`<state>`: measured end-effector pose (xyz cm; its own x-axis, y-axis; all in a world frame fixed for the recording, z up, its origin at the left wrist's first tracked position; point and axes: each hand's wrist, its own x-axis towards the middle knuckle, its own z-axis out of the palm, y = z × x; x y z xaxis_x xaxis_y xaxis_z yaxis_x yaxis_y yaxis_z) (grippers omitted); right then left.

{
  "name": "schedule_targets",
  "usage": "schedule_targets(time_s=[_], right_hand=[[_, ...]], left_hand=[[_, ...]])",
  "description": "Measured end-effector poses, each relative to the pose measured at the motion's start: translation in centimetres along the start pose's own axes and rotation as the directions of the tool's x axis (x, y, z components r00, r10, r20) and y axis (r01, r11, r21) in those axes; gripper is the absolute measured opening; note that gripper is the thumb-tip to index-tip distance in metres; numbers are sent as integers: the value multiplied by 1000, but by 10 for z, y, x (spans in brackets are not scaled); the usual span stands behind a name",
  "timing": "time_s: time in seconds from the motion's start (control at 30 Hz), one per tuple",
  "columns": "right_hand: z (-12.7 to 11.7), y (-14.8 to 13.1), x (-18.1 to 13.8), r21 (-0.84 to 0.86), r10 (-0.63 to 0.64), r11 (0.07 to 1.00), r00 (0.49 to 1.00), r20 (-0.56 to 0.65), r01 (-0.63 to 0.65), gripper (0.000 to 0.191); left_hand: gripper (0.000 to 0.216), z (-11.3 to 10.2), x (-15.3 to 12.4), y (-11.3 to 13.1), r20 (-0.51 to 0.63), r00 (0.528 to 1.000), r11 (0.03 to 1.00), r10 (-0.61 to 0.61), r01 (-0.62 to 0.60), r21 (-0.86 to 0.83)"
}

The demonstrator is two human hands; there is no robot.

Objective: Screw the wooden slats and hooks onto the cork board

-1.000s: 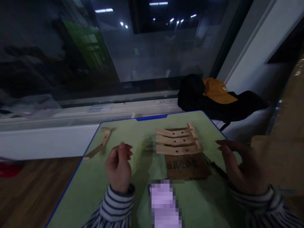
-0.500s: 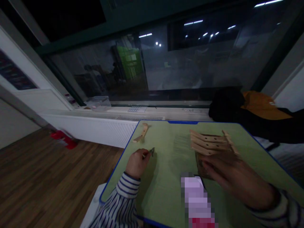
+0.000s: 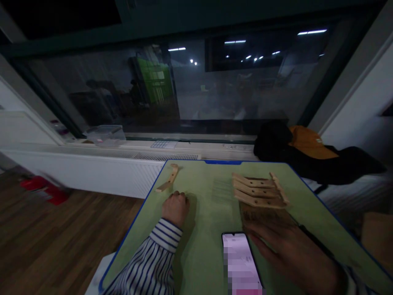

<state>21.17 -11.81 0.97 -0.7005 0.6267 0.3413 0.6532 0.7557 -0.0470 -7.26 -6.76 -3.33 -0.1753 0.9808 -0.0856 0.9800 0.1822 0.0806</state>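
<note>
My left hand (image 3: 175, 209) rests on the green tabletop (image 3: 202, 237) as a closed fist; what its fingers hold, if anything, is hidden. Just beyond it lies a single bent wooden strip (image 3: 172, 175) with holes. On the right, my right hand (image 3: 294, 252) is smeared by motion, low over a brown, flat-looking piece (image 3: 260, 215). Its fingers point left, and whether they grip the piece is unclear. Several bent wooden strips (image 3: 256, 191) with holes lie side by side at the far end of that piece. Another pale strip (image 3: 278, 188) slants along their right ends.
A phone (image 3: 241, 256) with a lit screen lies between my hands. Behind the table are a radiator (image 3: 132, 174), a sill with a clear plastic box (image 3: 106, 134), and a window. Dark clothing with an orange part (image 3: 310, 141) lies back right. A fire extinguisher (image 3: 46, 189) stands left.
The camera view has turned right. My left hand has curled in, and the small grey metal piece at its fingertips is no longer visible. My right hand has drawn back from the strips toward me.
</note>
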Motion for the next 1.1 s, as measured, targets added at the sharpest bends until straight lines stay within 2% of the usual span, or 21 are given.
schedule_targets(time_s=[0.17,0.27,0.5,0.6,0.73,0.83,1.1], right_hand=[[-3,1,-20,39,41,998,999,31,-42,34],[-4,1,-29,54,99,994,995,20,-100,32],[-3,9,-53,94,220,973,973,-67,-213,26],[-4,13,-62,107,251,965,964,-91,-241,24],[-8,14,-66,133,278,956,954,-112,-262,25],[-11,12,-66,160,298,947,946,-128,-277,25],[-9,10,-63,267,358,916,911,-203,-300,24]], left_hand=[[20,-2,-3,2,-32,998,998,63,-63,15],[25,-3,-4,3,-67,992,994,105,-106,-14],[26,-2,-9,3,-183,953,930,242,-282,-235],[25,-9,-18,14,-218,934,866,282,-346,-362],[24,-23,-38,41,-199,906,770,372,-422,-479],[17,-32,-54,66,-200,852,649,484,-503,-571],[12,-38,-71,119,-197,636,495,747,-728,-474]])
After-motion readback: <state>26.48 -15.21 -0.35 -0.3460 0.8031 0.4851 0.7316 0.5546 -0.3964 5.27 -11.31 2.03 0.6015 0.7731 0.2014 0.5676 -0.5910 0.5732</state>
